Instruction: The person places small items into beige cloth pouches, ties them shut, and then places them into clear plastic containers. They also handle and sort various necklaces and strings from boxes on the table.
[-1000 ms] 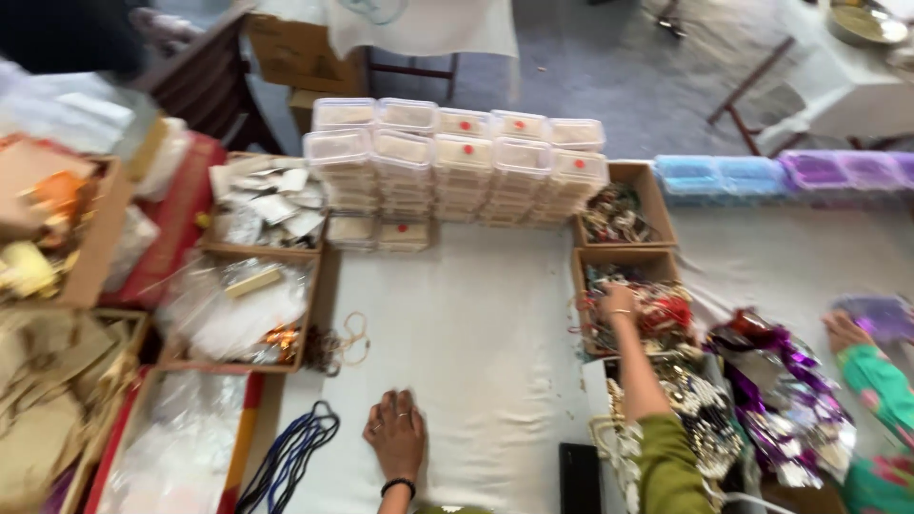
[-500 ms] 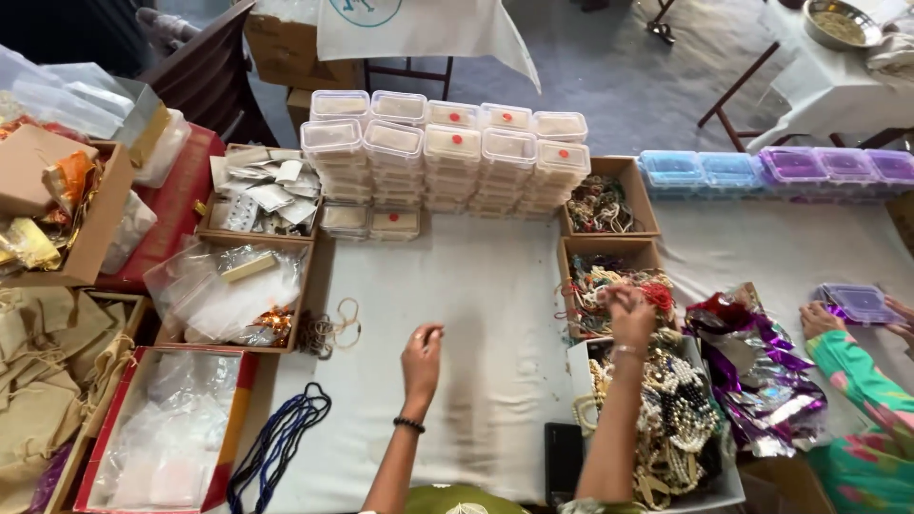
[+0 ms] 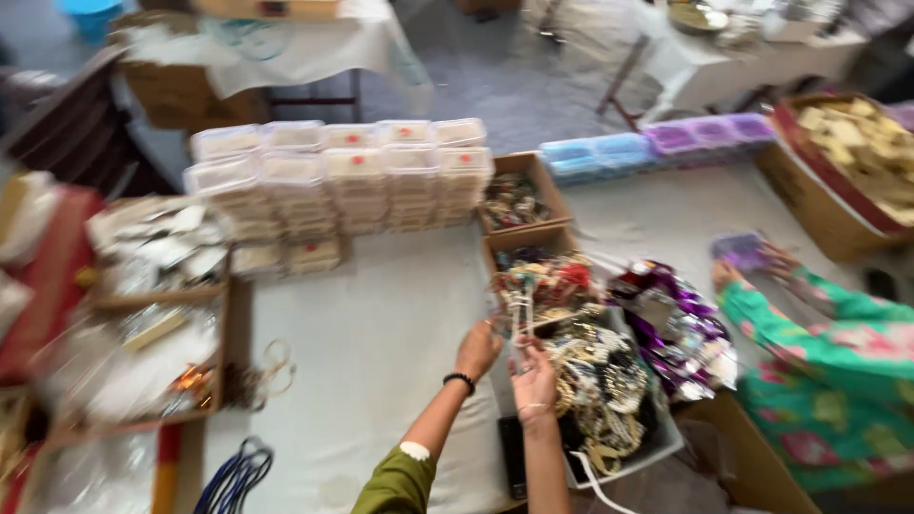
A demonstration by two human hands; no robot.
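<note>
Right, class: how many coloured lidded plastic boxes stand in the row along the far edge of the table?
5, though blur may hide more: two blue boxes at the left of the row, then three purple boxes running to the right.

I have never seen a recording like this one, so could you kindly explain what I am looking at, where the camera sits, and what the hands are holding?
There is no machine here: a person wears a camera on the head, so this single view looks down at their own two bare hands. The picture is blurred by movement. The left hand, with a dark band at the wrist, and the right hand are raised close together over a white-covered table, holding a small pale piece between them; it is too blurred to name. Beside them are cardboard boxes of bead jewellery and a heap of shiny purple foil. Behind stand stacks of clear lidded containers and blue and purple cases. At right, another person in a green sleeve handles a purple case.
</note>
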